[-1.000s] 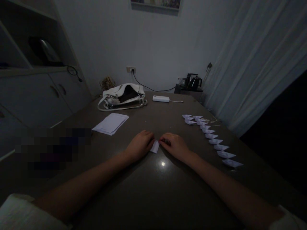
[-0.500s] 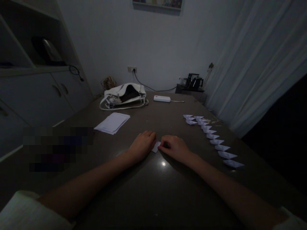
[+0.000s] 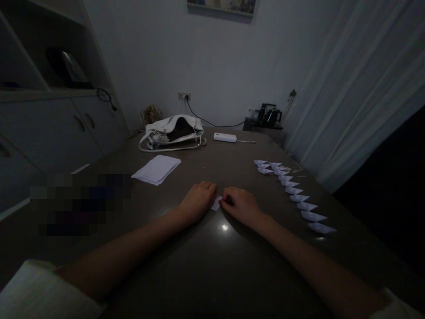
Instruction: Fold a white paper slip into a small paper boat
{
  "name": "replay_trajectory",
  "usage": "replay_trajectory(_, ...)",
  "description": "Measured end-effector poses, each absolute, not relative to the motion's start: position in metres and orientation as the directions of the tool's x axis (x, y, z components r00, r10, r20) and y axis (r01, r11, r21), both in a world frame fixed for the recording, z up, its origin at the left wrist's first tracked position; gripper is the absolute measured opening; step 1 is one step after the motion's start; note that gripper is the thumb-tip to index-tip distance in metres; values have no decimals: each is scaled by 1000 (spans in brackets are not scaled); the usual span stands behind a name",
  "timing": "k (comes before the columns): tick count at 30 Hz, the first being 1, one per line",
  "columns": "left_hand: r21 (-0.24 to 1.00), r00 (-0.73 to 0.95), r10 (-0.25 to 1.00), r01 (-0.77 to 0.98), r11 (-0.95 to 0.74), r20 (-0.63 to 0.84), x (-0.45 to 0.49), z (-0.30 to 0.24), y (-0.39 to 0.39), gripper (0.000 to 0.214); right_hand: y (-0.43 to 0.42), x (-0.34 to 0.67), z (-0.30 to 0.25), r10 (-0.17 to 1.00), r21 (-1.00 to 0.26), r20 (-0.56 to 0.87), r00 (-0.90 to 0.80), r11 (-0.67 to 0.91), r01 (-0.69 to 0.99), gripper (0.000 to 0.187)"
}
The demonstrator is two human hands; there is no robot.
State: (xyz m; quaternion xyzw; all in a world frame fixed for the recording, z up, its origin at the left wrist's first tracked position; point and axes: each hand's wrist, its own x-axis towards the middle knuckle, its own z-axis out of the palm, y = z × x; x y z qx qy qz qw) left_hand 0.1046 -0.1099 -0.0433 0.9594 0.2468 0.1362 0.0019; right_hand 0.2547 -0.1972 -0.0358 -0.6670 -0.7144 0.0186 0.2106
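Observation:
A small folded piece of white paper (image 3: 216, 204) lies on the dark table between my two hands, partly hidden by them. My left hand (image 3: 199, 200) rests over the paper's left side, its fingers together and pressing it down. On the other side, my right hand (image 3: 241, 204) pinches the paper's right edge between thumb and curled fingers. Off to the right, a line of folded paper boats (image 3: 299, 198) runs along the table. A stack of white paper sheets (image 3: 156, 169) lies at the left, beyond my left hand.
A white handbag (image 3: 172, 133) stands at the back of the table (image 3: 212, 270). Right of it lies a white power bank (image 3: 225, 137) with a short strap. A black kettle (image 3: 272, 117) is on a stand near the curtain (image 3: 318, 110). A blurred patch covers the left side.
The view has shifted very slightly. Both hands stay at the paper in almost the same pose, and nothing else has visibly moved.

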Motion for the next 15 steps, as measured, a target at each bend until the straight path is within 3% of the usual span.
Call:
replay_trajectory(5, 87, 840, 467, 462, -882, 276, 104, -45, -108, 10, -203, 245, -34, 960, -296, 269, -81, 162, 941, 6)
replay_trajectory(10, 97, 840, 471, 463, -881, 270, 104, -42, -110, 9, -208, 235, -34, 951, -370, 265, -162, 255, 893, 4)
replay_trajectory(15, 109, 842, 477, 465, -879, 254, 105, -42, -110, 11, -206, 240, -32, 960, -480, 276, -47, 180, 858, 8)
